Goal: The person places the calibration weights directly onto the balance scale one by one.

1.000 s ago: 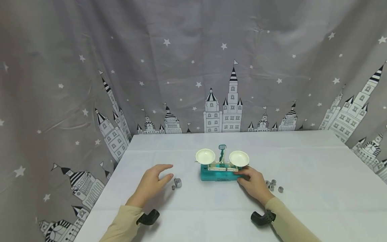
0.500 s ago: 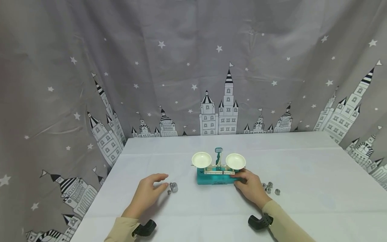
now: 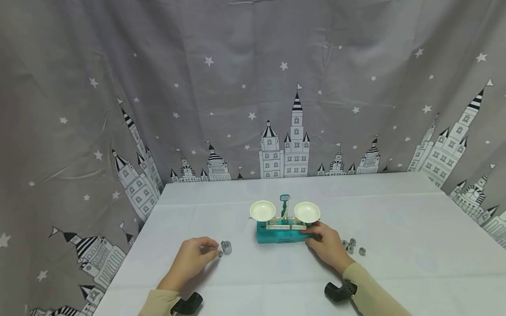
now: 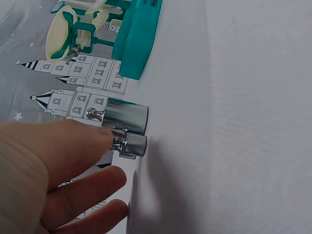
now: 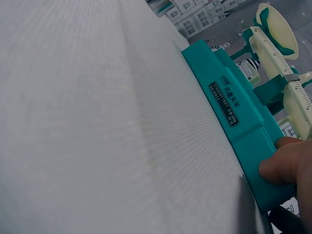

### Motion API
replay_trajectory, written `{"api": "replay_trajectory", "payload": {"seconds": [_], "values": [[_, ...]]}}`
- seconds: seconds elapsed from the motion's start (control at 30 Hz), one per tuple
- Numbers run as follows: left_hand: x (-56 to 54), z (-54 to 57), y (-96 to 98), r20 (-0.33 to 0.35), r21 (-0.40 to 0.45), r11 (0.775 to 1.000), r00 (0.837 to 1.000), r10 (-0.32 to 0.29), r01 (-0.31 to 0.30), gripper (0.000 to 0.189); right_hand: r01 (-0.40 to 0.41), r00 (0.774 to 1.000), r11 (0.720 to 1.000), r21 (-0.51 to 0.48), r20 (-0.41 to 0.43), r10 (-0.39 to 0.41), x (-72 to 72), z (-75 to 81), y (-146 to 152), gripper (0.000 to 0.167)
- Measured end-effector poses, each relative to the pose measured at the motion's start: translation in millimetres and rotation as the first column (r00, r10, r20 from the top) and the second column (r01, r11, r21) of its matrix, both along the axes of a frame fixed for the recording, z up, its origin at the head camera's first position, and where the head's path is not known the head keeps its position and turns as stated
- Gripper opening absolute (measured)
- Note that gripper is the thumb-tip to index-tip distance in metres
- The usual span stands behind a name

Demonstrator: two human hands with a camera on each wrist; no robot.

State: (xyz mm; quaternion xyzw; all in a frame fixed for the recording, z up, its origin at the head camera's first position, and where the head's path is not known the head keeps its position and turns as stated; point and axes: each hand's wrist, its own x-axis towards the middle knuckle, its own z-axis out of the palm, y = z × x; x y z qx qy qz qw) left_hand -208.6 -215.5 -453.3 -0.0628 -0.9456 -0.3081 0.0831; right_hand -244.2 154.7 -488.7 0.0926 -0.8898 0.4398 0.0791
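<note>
My left hand (image 3: 192, 256) reaches beside a cluster of metal balance weights on the white table. Its index finger and thumb are close together, with a gap between their tips at the small weight (image 3: 220, 254). In the left wrist view, the thumb tip is at the knob of a smaller weight (image 4: 136, 145); whether it touches is unclear. A large cylindrical weight (image 4: 127, 116) stands alongside. My right hand (image 3: 329, 247) grips the right end of the green tray balance (image 3: 278, 235), thumb on the front of its base (image 5: 231, 126). Two cream pans (image 3: 262, 211) sit on top.
To the right of my right hand, several metal nuts or small weights (image 3: 350, 249) lie on the white table (image 3: 395, 228). A grey curtain (image 3: 237, 52) printed with castles and stars hangs behind the table.
My left thumb and index finger have drawn closer together at the small weight. My right hand keeps its hold on the balance. The whole head view has shifted slightly.
</note>
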Motion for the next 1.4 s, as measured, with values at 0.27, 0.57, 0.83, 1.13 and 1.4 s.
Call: {"api": "replay_trajectory", "payload": {"seconds": [0.27,0.57,0.83,1.13,1.4], "values": [[-3.0,-5.6,3.3,0.019,-0.004,1.0,1.0,0.003,-0.003,0.016,0.006,1.0,1.0,-0.01,0.014,-0.006,-0.3,1.5,1,0.024],[-2.2,-12.0,9.8,-0.03,-0.009,1.0,0.999,0.009,-0.009,0.017,0.011,1.0,1.0,-0.01,0.023,-0.011,0.0,3.2,1,0.024],[-2.3,-16.2,11.6,-0.069,-0.003,1.0,0.997,0.027,-0.027,0.016,0.009,1.0,1.0,-0.014,0.027,-0.009,0.2,2.8,1,0.024],[-1.8,-17.3,12.2,-0.082,0.003,0.999,0.995,0.05,-0.05,0.015,0.006,1.0,1.0,-0.019,0.023,-0.005,-0.2,3.3,1,0.024],[-1.0,-17.6,11.5,-0.061,0.024,0.998,0.996,0.064,-0.062,0.013,0.003,1.0,1.0,-0.015,0.026,-0.003,0.5,3.1,0,0.024]]}}
